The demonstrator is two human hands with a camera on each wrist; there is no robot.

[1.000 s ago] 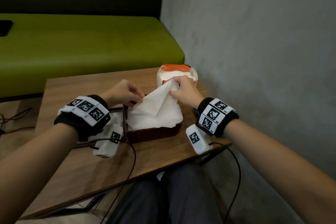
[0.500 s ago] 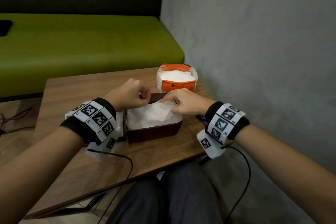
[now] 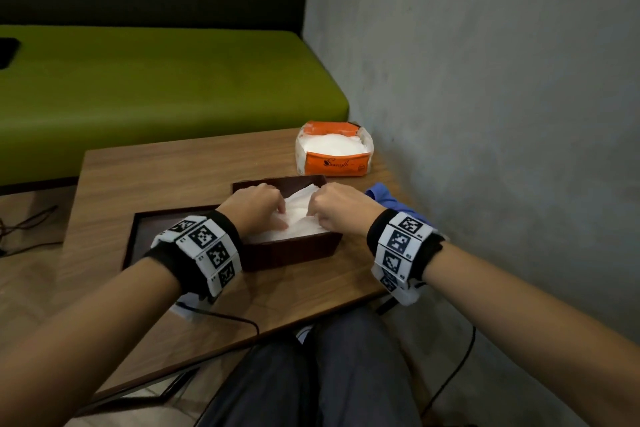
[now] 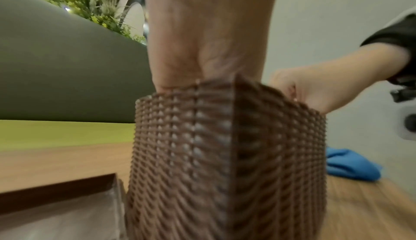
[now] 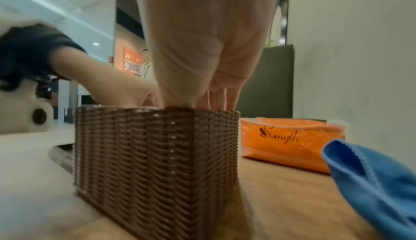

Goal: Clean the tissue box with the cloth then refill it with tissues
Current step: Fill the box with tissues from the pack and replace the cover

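Note:
The brown woven tissue box (image 3: 287, 251) stands open on the wooden table (image 3: 166, 177), with a stack of white tissues (image 3: 301, 224) inside. Both hands reach down into it. My left hand (image 3: 272, 213) presses its fingers on the left part of the stack. My right hand (image 3: 322, 211) pushes down on the right part, and a fold of tissue stands up between the two. In the wrist views the box wall (image 4: 225, 155) (image 5: 157, 155) hides the fingertips of both hands. The blue cloth (image 3: 384, 196) lies to the right of the box.
An orange tissue pack (image 3: 334, 163), open with white tissues showing, sits behind the box near the grey wall (image 3: 485, 114). The box's dark lid (image 3: 138, 229) lies flat to the left. A green bench (image 3: 156, 87) runs behind the table. Cables hang off the front edge.
A second ago both hands held a tissue sheet up above the box. They lowered it into the box and now press on the stack, nearer to me.

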